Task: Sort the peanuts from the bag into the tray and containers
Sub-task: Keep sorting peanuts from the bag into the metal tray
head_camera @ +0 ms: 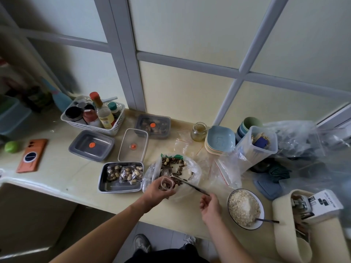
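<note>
A small clear pouch (167,184) is being held in the curled fingers of the left hand (157,192), and its mouth is being kept open at the top. A few peanuts are being kept inside it. The thin end of a long spoon (187,184) is being pinched by the fingers of the right hand (210,205). The round end of the spoon is being rested in the big bag (191,168), just behind the pouch. Peanuts (167,160) and dark striped seeds are being kept mixed in that bag, which is open on the counter (76,177). Just left of the bag, little packs (129,173) of peanuts are being stored in a metal tray (106,186). Behind the tray, a grey container (91,145) and a clear container (133,145) are being kept side by side. To the right of the right hand, pale crumbs are being kept in a round bowl (254,225).
</note>
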A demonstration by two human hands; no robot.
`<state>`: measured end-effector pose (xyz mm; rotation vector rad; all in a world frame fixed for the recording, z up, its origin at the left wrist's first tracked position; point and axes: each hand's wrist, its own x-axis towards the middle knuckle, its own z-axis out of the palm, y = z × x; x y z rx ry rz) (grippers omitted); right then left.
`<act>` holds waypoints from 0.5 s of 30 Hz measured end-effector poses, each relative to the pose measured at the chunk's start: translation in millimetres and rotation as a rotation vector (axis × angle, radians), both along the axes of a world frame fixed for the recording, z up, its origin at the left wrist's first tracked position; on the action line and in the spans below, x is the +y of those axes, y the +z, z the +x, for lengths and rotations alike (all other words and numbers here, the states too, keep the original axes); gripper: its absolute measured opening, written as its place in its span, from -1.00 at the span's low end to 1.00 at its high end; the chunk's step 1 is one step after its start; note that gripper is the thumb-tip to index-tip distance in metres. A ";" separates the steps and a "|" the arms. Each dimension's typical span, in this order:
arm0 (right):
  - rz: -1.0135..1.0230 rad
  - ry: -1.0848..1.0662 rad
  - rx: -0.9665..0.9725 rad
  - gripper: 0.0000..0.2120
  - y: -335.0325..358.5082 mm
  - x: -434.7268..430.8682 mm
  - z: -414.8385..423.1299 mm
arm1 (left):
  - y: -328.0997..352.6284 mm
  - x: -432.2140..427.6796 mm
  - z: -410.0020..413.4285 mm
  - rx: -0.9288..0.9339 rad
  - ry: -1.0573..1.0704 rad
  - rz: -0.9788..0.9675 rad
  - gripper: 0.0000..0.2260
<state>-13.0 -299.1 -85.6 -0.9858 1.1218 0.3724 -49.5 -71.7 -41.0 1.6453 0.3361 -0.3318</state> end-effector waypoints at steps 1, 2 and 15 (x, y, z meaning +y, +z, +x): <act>-0.014 -0.023 0.001 -0.74 -3.9 0.5 0.9 | 0.4 0.1 -0.3 -0.006 -0.005 0.002 -0.79; -0.030 -0.041 0.004 -0.72 -8.1 0.3 1.0 | 1.1 0.1 -0.6 -0.009 -0.010 0.000 -0.79; -0.360 0.272 -0.242 -0.71 17.8 25.8 22.2 | 3.6 1.9 -0.7 0.016 -0.030 0.244 -0.90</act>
